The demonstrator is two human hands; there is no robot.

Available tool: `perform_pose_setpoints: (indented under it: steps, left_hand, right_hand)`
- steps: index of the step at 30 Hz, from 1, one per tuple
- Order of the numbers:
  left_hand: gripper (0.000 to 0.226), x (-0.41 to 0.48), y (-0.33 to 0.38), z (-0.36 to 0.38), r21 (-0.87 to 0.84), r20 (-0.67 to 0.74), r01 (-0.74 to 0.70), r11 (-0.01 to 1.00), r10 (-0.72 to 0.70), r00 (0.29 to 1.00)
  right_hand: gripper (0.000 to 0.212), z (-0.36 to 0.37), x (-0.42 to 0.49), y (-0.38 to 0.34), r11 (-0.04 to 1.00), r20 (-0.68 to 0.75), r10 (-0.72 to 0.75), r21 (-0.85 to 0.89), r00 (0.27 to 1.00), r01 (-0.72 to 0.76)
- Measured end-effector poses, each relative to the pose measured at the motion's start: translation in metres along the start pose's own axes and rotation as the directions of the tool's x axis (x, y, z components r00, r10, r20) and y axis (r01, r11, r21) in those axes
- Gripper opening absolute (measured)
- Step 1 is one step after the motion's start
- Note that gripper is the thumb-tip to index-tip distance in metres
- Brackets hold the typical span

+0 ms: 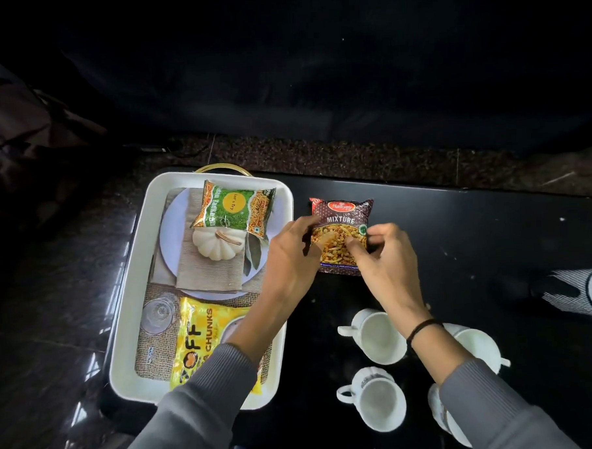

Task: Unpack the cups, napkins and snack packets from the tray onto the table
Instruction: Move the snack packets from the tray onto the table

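Just right of tray [135, 299] rim, on black tabletop [492, 249]: "Haldiram's MIXTURE" packet [342, 236], pinched by left hand [291, 258] and right hand [384, 254] fingers. Open room far right. "CHUNKS" packet [198, 340] in tray near end.

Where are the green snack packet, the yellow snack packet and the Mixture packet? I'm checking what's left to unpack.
green snack packet [232, 206], head view, yellow circle on front.
yellow snack packet [197, 337], head view, printed front.
Mixture packet [342, 219], head view, name band.
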State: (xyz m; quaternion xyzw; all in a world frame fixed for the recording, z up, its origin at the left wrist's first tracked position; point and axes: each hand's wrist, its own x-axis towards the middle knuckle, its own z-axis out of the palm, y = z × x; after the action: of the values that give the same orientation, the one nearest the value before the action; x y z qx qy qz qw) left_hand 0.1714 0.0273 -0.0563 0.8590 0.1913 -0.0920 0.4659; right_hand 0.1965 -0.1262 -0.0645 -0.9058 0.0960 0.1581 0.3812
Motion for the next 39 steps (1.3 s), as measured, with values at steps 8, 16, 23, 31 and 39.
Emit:
perform_pose_setpoints:
  steps: [8,16,23,31,39]
  left_hand:
    - [0.018,0.000,-0.025,-0.038,-0.199,-0.118,0.167,0.966,-0.193,0.974]
    - [0.037,0.005,-0.069,-0.069,-0.594,-0.074,0.444,0.671,-0.595,0.800]
    - [0.054,0.020,-0.067,-0.070,-0.745,-0.040,0.403,0.532,-0.639,0.768]
    - [0.052,0.005,-0.074,-0.075,-0.737,-0.032,0.271,0.619,-0.432,0.901]
    - [0.031,0.004,-0.061,-0.078,-0.712,0.019,0.169,0.681,-0.221,0.975]
  right_hand:
    - [0.023,0.019,0.003,-0.047,0.989,0.026,-0.149,-0.015,0.989,0.149]
    - [0.019,0.070,0.023,-0.108,0.926,0.217,-0.360,-0.038,0.907,0.376]
    - [0.034,0.098,0.031,-0.118,0.830,0.426,-0.367,-0.251,0.827,0.498]
    - [0.057,0.070,0.039,-0.102,0.975,0.497,-0.197,0.007,0.845,0.223]
    - [0.048,0.041,0.034,-0.087,0.957,0.462,-0.210,0.275,0.862,0.086]
